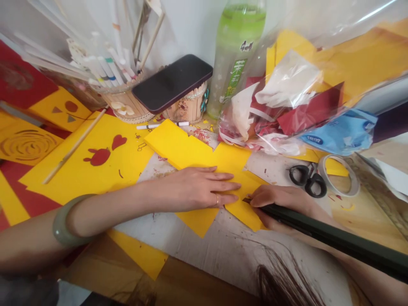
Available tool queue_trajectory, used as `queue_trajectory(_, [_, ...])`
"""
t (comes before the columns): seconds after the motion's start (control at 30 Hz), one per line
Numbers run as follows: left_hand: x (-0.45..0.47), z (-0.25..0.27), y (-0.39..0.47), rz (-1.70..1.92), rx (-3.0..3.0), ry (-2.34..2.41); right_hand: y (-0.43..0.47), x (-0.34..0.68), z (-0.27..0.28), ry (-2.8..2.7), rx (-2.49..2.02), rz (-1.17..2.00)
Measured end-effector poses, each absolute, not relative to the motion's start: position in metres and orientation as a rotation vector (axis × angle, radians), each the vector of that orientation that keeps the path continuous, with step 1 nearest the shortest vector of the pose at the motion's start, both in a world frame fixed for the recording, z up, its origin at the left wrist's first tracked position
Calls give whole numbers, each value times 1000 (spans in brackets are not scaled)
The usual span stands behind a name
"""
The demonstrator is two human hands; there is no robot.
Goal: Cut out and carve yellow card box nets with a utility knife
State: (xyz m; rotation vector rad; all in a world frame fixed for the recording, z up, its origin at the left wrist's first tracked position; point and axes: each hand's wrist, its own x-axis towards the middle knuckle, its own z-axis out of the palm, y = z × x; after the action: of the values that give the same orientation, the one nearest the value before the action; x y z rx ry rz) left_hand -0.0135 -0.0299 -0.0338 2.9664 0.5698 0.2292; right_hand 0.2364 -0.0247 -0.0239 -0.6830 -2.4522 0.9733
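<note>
Here's the left hand (204,187), palm down on bright yellow, straight-edged paper (245,214), which lies over the middle of the worn, pale grey-white board (216,250), our landmark. Its fingers are extended, slightly parted and gripping nothing, pressing flat, most likely so the sheet can't slide. Whether that's one sheet or several overlapping, I can't tell! Across the board to the right, the right hand (283,197) curls its fingers tightly around a long, slim, dark green-black knife-like tool (321,227), pinching low by the small dark tip, a hold that would suit close steering. Tip touching paper or just above it? Too small to call. The two hands nearly meet, which presumably keeps the pressed part right beside the point. The board itself probably sits there to spare the light brown wooden table (188,278). At the board's right side, the black-handled scissors (308,176) lie beside a white ring-shaped tape roll (346,191), seemingly parked within easy reach. Beyond the board's far edge, a clear plastic bag (287,127) bulges with red, white and yellow scraps, perhaps keeping offcuts together, and a black flat-screened phone (174,80) perches atop a small wooden-slat cup (191,106), likely saving surface space.
</note>
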Motion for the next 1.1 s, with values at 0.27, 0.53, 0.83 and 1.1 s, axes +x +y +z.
queue_trajectory(0.27, [-13, -36, -32, 250, 3011, 580, -35, 234, -29, -2172, -1017, 987])
queue_trajectory(0.53, [-13, -33, -35, 207, 3092, 575, -33, 235, -32, -2265, -922, 992])
queue_trajectory(0.83, [-15, -35, -37, 268, 3153, 561, -33, 234, -29, -2249, -913, 1004])
queue_trajectory(1.1, [-15, -32, -37, 255, 3133, 563, -32, 234, -31, -2236, -891, 1004])
